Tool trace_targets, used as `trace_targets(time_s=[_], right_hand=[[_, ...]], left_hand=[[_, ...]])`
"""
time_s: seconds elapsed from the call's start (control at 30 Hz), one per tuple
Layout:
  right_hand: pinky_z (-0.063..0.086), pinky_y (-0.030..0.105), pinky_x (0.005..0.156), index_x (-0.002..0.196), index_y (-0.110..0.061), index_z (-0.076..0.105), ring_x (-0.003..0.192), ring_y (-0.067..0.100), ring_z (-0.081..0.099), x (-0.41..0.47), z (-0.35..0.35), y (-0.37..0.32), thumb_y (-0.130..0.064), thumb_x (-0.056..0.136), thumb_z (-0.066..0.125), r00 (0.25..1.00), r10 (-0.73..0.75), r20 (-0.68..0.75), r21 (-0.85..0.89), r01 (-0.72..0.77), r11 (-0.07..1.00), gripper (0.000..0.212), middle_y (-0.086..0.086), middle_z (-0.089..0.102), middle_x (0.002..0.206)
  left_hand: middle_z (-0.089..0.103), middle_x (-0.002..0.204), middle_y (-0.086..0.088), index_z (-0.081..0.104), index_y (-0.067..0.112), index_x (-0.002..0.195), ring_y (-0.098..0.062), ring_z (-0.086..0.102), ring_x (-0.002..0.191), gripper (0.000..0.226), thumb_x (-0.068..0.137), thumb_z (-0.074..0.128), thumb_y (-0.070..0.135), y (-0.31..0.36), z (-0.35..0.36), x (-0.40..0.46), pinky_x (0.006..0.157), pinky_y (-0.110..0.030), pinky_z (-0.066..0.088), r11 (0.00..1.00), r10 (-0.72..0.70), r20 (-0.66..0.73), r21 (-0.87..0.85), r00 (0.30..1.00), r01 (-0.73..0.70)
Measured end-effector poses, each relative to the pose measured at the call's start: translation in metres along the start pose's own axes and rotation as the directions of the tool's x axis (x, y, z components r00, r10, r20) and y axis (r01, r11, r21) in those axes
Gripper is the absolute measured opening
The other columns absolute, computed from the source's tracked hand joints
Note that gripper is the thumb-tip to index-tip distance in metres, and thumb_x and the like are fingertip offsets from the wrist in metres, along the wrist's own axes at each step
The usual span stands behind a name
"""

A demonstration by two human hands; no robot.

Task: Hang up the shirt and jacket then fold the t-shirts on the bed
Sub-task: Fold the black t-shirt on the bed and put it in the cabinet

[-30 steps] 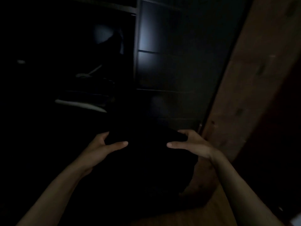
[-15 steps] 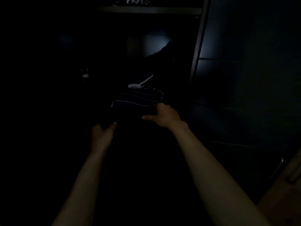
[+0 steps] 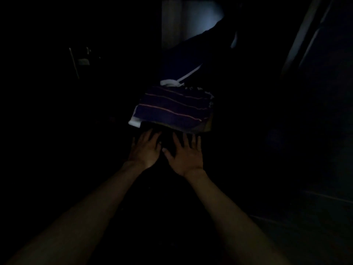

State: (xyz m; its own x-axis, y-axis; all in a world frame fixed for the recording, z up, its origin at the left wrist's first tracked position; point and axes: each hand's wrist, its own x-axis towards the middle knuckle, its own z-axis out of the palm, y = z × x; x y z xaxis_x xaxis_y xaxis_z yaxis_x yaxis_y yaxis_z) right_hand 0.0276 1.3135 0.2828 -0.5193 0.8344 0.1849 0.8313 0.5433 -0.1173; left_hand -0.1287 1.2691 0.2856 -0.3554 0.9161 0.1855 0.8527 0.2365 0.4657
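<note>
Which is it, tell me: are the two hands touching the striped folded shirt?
Cannot tell. In the head view both the left hand and right hand lie flat with fingertips ending near the striped folded shirt, but darkness hides any contact or gap.

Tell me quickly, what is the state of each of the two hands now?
Left hand: open, fingers straight, lying flat on something dark.
Right hand: open, fingers spread, holding nothing.

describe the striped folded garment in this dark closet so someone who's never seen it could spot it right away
Look into the dark wardrobe, just beyond both flat, open hands, left hand and right hand. There lies the folded striped garment. It alone is navy with thin reddish stripes, a white edge at its near-left corner.
</note>
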Motion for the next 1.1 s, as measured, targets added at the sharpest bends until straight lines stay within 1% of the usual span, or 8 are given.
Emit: trace_targets(time_s=[0.07, 0.2, 0.43, 0.53, 0.67, 0.83, 1.0, 1.1], right_hand=[[-0.015, 0.049, 0.122, 0.160, -0.032, 0.004, 0.154, 0.039, 0.000, 0.013, -0.003, 0.005, -0.072, 0.096, 0.018, 0.999, -0.020, 0.051, 0.002, 0.020, 1.000, 0.077, 0.013, 0.007, 0.168], [-0.008, 0.047, 0.124, 0.161, -0.029, 0.010, 0.153, 0.036, 0.012, 0.012, 0.000, 0.002, -0.071, 0.096, 0.018, 0.997, -0.062, 0.040, -0.010, 0.063, 0.998, 0.078, 0.012, 0.017, 0.166], [-0.005, 0.047, 0.124, 0.160, -0.031, 0.008, 0.153, 0.030, 0.013, 0.009, -0.003, 0.000, -0.074, 0.095, 0.020, 0.983, -0.118, 0.142, 0.053, 0.111, 0.992, 0.079, 0.007, 0.015, 0.167], [-0.006, 0.044, 0.125, 0.160, -0.026, 0.014, 0.154, 0.028, 0.009, 0.009, -0.014, 0.006, -0.071, 0.096, 0.029, 0.989, -0.081, 0.124, 0.114, 0.067, 0.991, 0.080, 0.007, 0.016, 0.167], [0.009, 0.051, 0.123, 0.156, -0.007, 0.020, 0.152, 0.031, 0.016, -0.020, -0.023, 0.005, -0.062, 0.089, 0.056, 0.941, 0.296, -0.163, 0.128, -0.278, 0.952, 0.094, 0.018, 0.019, 0.163], [0.030, 0.050, 0.112, 0.155, -0.006, 0.017, 0.145, 0.036, 0.029, -0.029, -0.044, 0.012, -0.087, 0.072, 0.053, 0.829, 0.553, -0.084, 0.211, -0.527, 0.823, 0.121, 0.019, 0.028, 0.159], [0.033, 0.054, 0.111, 0.157, -0.009, 0.006, 0.146, 0.043, 0.024, -0.035, -0.048, 0.022, -0.081, 0.073, 0.061, 0.782, 0.622, 0.050, 0.288, -0.607, 0.740, 0.124, 0.019, 0.013, 0.163], [0.038, 0.052, 0.108, 0.157, -0.008, 0.004, 0.143, 0.045, 0.029, -0.042, -0.049, 0.025, -0.075, 0.072, 0.069, 0.754, 0.652, 0.076, 0.378, -0.627, 0.681, 0.126, 0.024, 0.012, 0.161]], left_hand=[[0.040, 0.152, -0.007, 0.045, 0.028, 0.143, -0.031, 0.041, 0.137, 0.078, 0.087, 0.020, 0.076, 0.001, 0.002, 0.004, 0.114, -0.058, 0.030, 0.999, -0.037, 0.020, -0.027, 0.999, 0.037], [0.013, 0.166, 0.002, 0.014, 0.041, 0.156, -0.027, 0.014, 0.151, 0.057, 0.102, 0.034, 0.043, 0.002, -0.002, -0.004, 0.117, -0.062, 0.016, 0.992, -0.068, 0.073, 0.112, 0.995, 0.060], [0.000, 0.167, -0.006, -0.001, 0.047, 0.155, -0.028, 0.002, 0.153, 0.058, 0.103, 0.024, 0.047, -0.006, -0.007, -0.008, 0.119, -0.062, 0.007, 0.975, -0.147, 0.228, 0.196, 0.963, 0.102], [0.008, 0.165, -0.008, 0.010, 0.039, 0.157, -0.031, 0.011, 0.151, 0.062, 0.100, 0.030, 0.054, -0.009, -0.007, -0.002, 0.119, -0.057, 0.017, 0.982, -0.160, 0.169, 0.125, 0.972, 0.140], [0.043, 0.150, -0.016, 0.034, 0.014, 0.151, -0.036, 0.045, 0.134, 0.090, 0.082, 0.054, 0.068, -0.029, -0.015, 0.001, 0.109, -0.046, 0.040, 0.970, -0.243, -0.045, 0.013, 0.969, 0.244], [0.051, 0.146, -0.007, 0.037, 0.017, 0.150, -0.026, 0.051, 0.130, 0.097, 0.071, 0.083, 0.050, -0.033, -0.024, 0.005, 0.109, -0.040, 0.043, 0.917, -0.190, 0.073, -0.344, 0.979, 0.203], [0.056, 0.133, 0.001, 0.043, 0.012, 0.146, -0.024, 0.055, 0.125, 0.096, 0.065, 0.090, 0.035, -0.028, -0.026, -0.012, 0.106, -0.036, 0.045, 0.806, -0.234, 0.050, -0.549, 0.971, 0.222], [0.064, 0.128, -0.006, 0.050, 0.012, 0.139, -0.026, 0.062, 0.117, 0.087, 0.064, 0.092, 0.026, -0.032, -0.027, -0.022, 0.103, -0.044, 0.050, 0.715, -0.270, 0.005, -0.669, 0.963, 0.204]])
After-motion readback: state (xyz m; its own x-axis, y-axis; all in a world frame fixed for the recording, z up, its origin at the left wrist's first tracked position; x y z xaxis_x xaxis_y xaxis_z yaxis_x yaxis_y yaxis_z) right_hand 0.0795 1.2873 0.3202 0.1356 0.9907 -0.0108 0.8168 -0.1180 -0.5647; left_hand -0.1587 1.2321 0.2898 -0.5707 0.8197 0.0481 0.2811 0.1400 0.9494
